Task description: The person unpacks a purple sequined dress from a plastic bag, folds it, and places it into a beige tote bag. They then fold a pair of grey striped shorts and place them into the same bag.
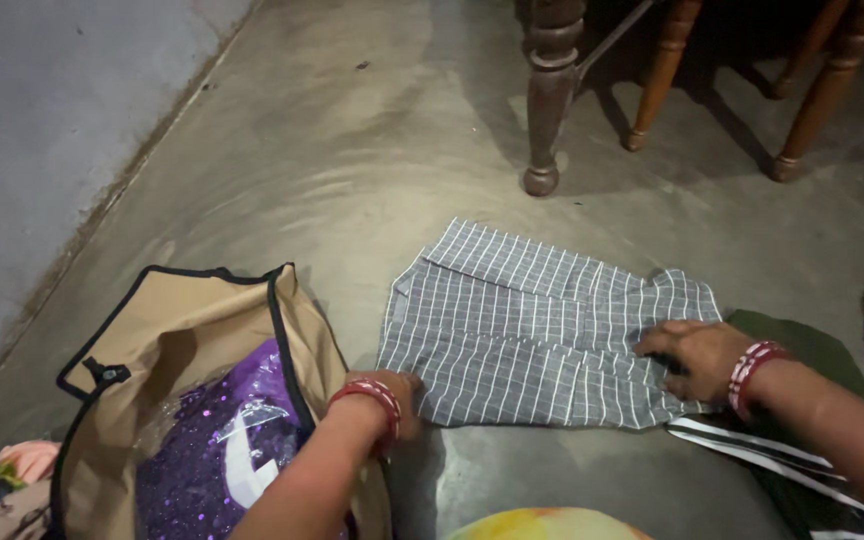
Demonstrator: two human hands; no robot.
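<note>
Fingers of the left hand (392, 392) pinch the near left corner of a grey checked shirt (537, 325), while the right hand (697, 355) presses flat with fingers spread on its right edge, apparently to keep the folded cloth smooth. The shirt lies on the concrete floor (352, 150) (over a dark green garment (802, 345)). Left, an open tan storage bag (192, 330) holds purple sequinned fabric (207, 460). Wooden furniture legs (550, 90) stand far behind.

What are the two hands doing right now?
Left hand: fingers curled on the near edge of the checked cloth; a full grip cannot be told.
Right hand: open, pressing flat on the cloth's right end.
</note>
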